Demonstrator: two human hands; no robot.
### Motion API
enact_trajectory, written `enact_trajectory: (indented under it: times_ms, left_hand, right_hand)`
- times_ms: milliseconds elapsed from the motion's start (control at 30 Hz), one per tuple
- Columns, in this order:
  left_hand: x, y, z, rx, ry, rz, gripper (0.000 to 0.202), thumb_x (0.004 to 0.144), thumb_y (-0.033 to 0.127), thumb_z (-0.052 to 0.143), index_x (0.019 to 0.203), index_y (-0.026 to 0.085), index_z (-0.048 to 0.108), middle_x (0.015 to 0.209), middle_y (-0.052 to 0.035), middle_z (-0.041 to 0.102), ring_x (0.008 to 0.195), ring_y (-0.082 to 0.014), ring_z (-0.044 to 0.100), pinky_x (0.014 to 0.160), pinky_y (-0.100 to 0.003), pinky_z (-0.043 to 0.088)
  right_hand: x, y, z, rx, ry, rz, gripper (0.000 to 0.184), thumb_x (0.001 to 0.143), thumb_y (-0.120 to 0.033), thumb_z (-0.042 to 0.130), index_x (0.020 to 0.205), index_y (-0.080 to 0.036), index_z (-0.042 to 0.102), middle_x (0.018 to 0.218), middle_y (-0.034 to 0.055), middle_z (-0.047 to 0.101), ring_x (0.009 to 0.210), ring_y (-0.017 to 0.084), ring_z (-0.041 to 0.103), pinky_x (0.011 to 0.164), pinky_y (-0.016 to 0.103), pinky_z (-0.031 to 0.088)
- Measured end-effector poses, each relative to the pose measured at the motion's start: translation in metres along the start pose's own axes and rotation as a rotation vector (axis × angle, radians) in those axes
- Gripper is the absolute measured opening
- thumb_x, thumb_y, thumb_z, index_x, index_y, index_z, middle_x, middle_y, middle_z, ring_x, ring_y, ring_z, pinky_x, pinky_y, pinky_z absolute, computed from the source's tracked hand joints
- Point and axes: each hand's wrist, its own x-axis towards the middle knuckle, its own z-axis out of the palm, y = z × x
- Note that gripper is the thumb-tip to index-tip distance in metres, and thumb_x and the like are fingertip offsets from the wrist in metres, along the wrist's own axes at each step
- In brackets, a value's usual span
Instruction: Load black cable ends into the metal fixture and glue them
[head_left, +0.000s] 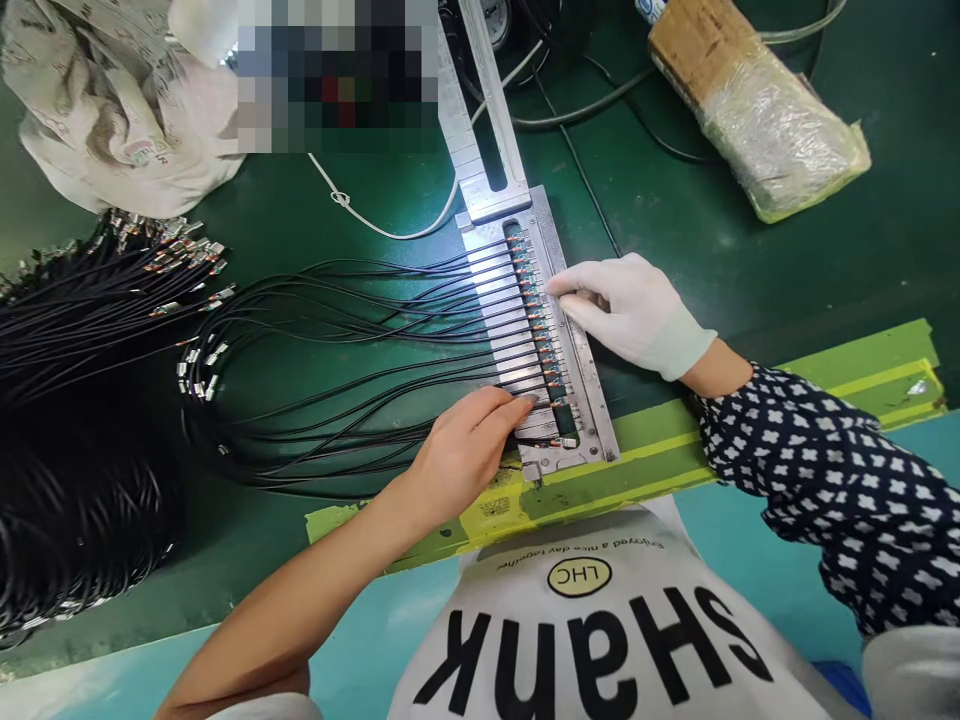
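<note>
A slotted metal jig (581, 370) lies on the green table, with several thin black wires (360, 310) laid across its grooves, their stripped copper ends lined up in the central channel. My bare left hand (461, 450) rests on the jig's near end, fingers together pressing on the lowest wires. My right hand (634, 310), in a white glove, lies on the jig's right side plate, its fingertips bunched near the wire ends about halfway along the row.
A big bundle of black wires with metal terminals (112, 300) lies at the left. White cloth (112, 100) sits at the back left, a wrapped block (757, 100) at the back right. Yellow-green tape (862, 370) marks the table's front edge.
</note>
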Motion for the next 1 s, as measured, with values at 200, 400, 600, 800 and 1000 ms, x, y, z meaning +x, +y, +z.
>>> enact_trajectory:
  times_ms: [200,400,600,800,1000]
  left_hand:
    - [0.010,-0.007,-0.005,0.115,-0.070,0.045,0.033,0.095,0.001,0.048,0.123,0.011,0.061,0.105,-0.0116,0.068,0.091,-0.0166,0.065,0.077,-0.027,0.058]
    - [0.010,-0.006,-0.002,0.163,-0.066,0.074,0.034,0.097,0.005,0.045,0.127,0.012,0.058,0.106,-0.0123,0.067,0.093,-0.0178,0.065,0.080,-0.030,0.059]
    - [0.009,-0.006,0.004,0.129,-0.062,0.051,0.039,0.098,0.005,0.044,0.134,0.014,0.054,0.109,-0.0116,0.066,0.098,-0.0180,0.065,0.087,-0.032,0.058]
    - [0.005,0.000,0.005,0.291,0.022,0.105,0.028,0.096,0.008,0.053,0.122,0.013,0.060,0.109,-0.0137,0.067,0.100,-0.0234,0.062,0.084,-0.037,0.053]
    - [-0.010,0.004,0.013,0.361,0.017,0.033,0.039,0.096,0.006,0.049,0.134,0.012,0.058,0.105,-0.0132,0.064,0.093,-0.0215,0.059,0.077,-0.034,0.050]
  right_hand:
    - [0.001,0.000,0.000,-0.018,-0.011,-0.012,0.024,0.099,-0.022,0.055,0.114,-0.020,0.074,0.110,0.0015,0.077,0.094,0.024,0.071,0.087,0.041,0.044]
    - [0.001,0.001,0.000,-0.009,-0.004,-0.012,0.024,0.099,-0.023,0.054,0.113,-0.021,0.073,0.110,0.0002,0.077,0.093,0.023,0.070,0.087,0.040,0.043]
    - [0.001,0.001,0.000,-0.008,-0.019,0.016,0.026,0.099,-0.024,0.052,0.113,-0.023,0.073,0.111,0.0009,0.077,0.095,0.024,0.070,0.089,0.042,0.043]
    - [0.001,0.000,-0.001,-0.002,-0.020,0.023,0.025,0.099,-0.024,0.053,0.113,-0.023,0.073,0.111,0.0001,0.077,0.096,0.023,0.070,0.090,0.042,0.043]
    - [0.001,0.000,0.000,0.000,-0.005,0.009,0.025,0.099,-0.024,0.054,0.112,-0.022,0.074,0.108,0.0003,0.077,0.093,0.023,0.070,0.088,0.042,0.043]
